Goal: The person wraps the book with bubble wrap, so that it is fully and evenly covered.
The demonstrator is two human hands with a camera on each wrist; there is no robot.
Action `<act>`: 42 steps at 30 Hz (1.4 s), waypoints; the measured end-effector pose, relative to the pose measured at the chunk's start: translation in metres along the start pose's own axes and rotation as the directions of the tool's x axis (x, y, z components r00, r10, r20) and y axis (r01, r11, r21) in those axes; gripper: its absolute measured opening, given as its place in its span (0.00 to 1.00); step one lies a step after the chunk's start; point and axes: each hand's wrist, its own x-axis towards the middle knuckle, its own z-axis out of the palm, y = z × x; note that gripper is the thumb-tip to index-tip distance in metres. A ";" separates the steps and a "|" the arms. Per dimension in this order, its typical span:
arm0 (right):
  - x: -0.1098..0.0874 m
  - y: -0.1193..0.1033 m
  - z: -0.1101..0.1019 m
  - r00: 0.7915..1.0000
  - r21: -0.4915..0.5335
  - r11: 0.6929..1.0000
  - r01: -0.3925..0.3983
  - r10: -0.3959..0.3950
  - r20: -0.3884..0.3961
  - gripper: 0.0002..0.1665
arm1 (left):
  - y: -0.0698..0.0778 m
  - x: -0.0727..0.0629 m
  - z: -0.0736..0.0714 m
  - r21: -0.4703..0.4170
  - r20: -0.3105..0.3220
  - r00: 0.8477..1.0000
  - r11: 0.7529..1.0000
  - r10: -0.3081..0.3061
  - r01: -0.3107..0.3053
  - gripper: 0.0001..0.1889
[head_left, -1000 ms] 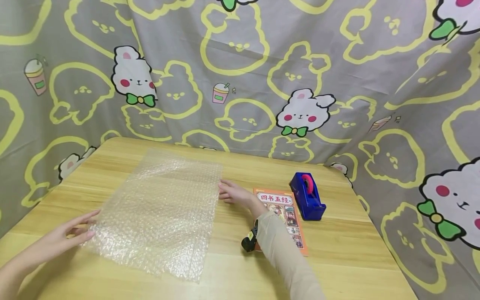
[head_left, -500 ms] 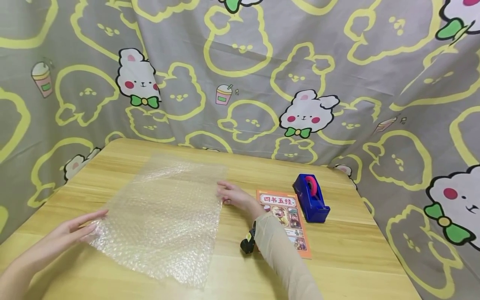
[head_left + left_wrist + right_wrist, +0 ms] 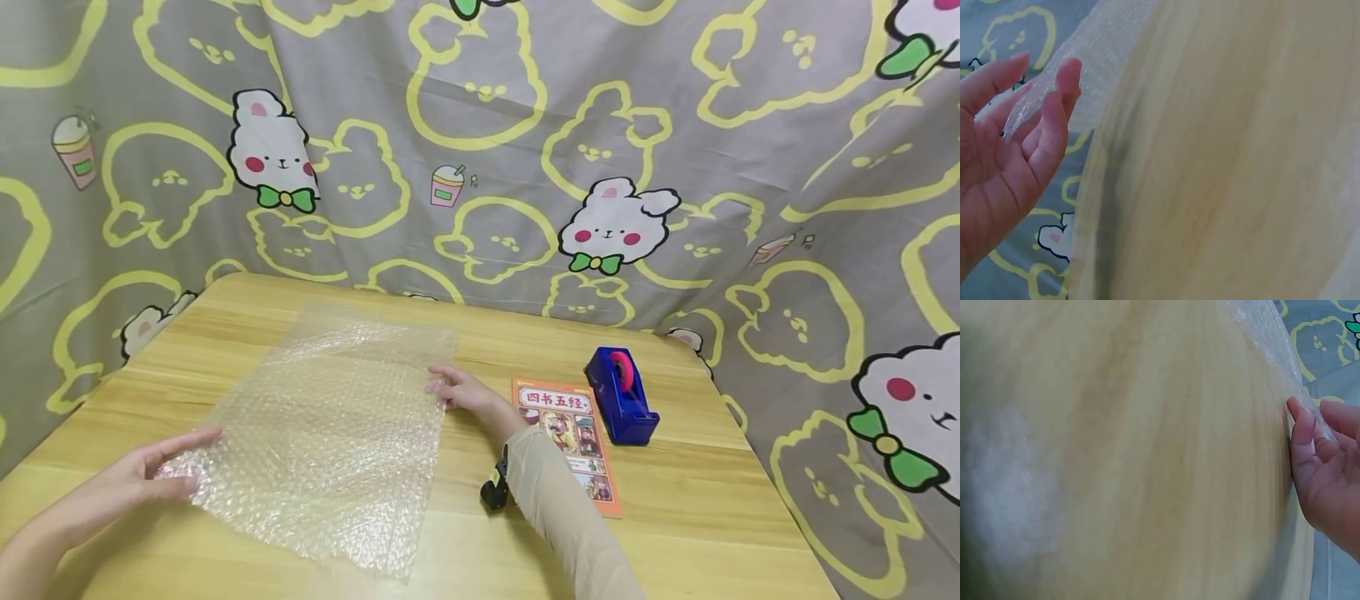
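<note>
A large clear sheet of bubble wrap (image 3: 337,425) spreads over the left half of the table, its lower left corner in the left hand (image 3: 142,479). That hand (image 3: 1016,131) holds the corner loosely in the left wrist view, with the sheet between its thumb and bent fingers. At the sheet's right edge is the right hand (image 3: 468,392), its forearm in a beige sleeve. In the right wrist view the edge of the wrap (image 3: 1279,356) runs between the thumb and curled fingers of the right hand (image 3: 1332,469).
An orange book (image 3: 558,408) with a red-lettered title lies right of the wrap, partly under the right forearm. Beside it stands a blue tape dispenser (image 3: 622,400) with a pink core. A black device (image 3: 495,487) sits by the right wrist. A patterned curtain (image 3: 487,125) surrounds the wooden table (image 3: 697,500).
The left hand has slid farther in over the bubble wrap's corner, and the right hand's fingers have come farther over its right edge. Book and tape dispenser stay put.
</note>
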 end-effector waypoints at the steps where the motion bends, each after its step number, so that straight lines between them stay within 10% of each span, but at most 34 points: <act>1: 0.000 0.000 0.000 1.000 -0.007 1.000 -0.002 0.002 -0.004 0.30 | -0.001 0.000 0.000 0.000 0.004 1.000 1.000 0.012 -0.012 0.28; 24: -0.011 0.001 -0.001 0.999 -0.023 1.000 -0.010 0.009 -0.053 0.30 | -0.002 0.003 -0.007 -0.007 0.046 0.997 0.998 -0.060 0.060 0.25; 42: -0.025 0.000 0.003 0.995 0.019 0.998 -0.051 0.053 -0.081 0.34 | -0.006 0.020 -0.018 -0.132 0.139 0.990 0.991 0.030 -0.011 0.31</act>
